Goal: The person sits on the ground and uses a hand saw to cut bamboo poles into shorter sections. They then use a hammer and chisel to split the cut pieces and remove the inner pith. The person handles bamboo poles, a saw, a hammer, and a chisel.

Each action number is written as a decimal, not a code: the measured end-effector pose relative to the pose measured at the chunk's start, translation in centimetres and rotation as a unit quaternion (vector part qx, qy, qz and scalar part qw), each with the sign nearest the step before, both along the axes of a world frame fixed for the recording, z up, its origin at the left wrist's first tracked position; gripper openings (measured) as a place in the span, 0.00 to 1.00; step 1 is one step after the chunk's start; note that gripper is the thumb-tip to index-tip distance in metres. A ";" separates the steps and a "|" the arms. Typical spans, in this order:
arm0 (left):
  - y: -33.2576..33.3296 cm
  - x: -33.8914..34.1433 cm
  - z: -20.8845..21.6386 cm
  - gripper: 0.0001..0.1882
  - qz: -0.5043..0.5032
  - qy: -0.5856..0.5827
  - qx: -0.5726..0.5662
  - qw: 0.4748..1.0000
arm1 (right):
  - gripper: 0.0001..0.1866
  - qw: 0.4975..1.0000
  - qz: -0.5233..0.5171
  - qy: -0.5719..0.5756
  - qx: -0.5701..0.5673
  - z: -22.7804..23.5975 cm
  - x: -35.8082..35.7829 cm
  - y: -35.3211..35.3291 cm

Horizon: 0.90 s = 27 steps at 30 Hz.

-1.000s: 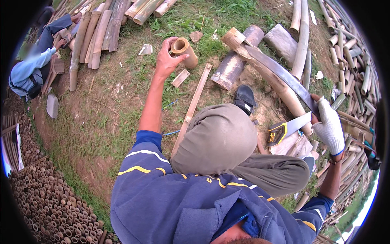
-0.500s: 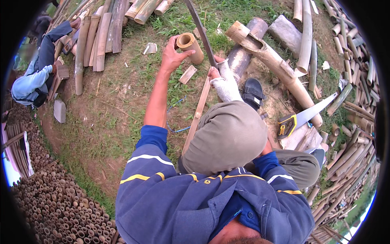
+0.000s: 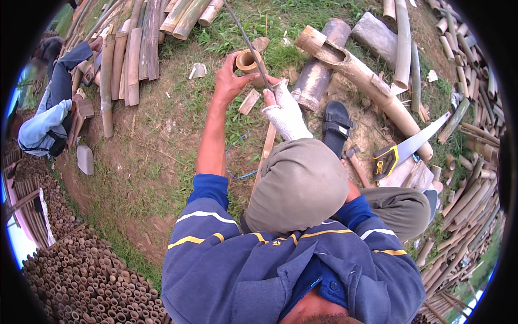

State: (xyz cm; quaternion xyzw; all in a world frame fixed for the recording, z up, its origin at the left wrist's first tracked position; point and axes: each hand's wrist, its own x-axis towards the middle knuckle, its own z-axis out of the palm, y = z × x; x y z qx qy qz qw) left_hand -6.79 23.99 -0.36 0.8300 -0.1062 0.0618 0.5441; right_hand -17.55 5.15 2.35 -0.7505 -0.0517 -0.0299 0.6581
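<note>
the left hand [image 3: 231,83], bare, sits between 11 and 12 o'clock with its fingers curved around a bamboo tube [image 3: 252,71], thumb across the near side and forefinger at the rim on the far left. the grip is only part-closed, as wide as the tube itself. the tube lies at 12 o'clock, its open end facing up. the right hand [image 3: 286,110], in a white glove with bare fingertips, is at 1 o'clock, folded tightly around the lower end of a long dark blade [image 3: 247,41]; the blade slants up past the tube's right side toward 11 o'clock, and whether it touches the rim i cannot tell.

counted out: one tube, one blade, one small wood block [image 3: 249,101] just below the tube, and one thin wooden strip [image 3: 267,144] near the centre, partly behind the knee. one saw [image 3: 414,143] with a black and yellow handle and one hammer [image 3: 358,165] are at 3 o'clock. at 2 o'clock are one black sandal [image 3: 335,127] and one notched bamboo length [image 3: 372,86]; one dark bamboo section [image 3: 315,75] is at 1, and one stone block [image 3: 376,40] between 1 and 2. one co-worker [image 3: 46,129] sits between 9 and 10; the bamboo pile [image 3: 86,281] at 8 is too many to count.
</note>
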 end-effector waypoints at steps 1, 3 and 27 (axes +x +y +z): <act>0.0 -0.2 0.0 0.41 0.006 0.006 0.002 1.000 | 0.22 1.000 -0.006 0.000 -0.015 0.0 0.0 0.2; -0.1 -0.5 0.0 0.41 0.017 0.016 0.005 1.000 | 0.23 0.999 -0.007 0.015 -0.042 -0.1 0.0 0.3; -6.0 -8.2 6.9 0.23 0.172 0.179 0.156 0.956 | 0.37 0.995 0.032 0.003 0.093 -5.5 -0.3 3.9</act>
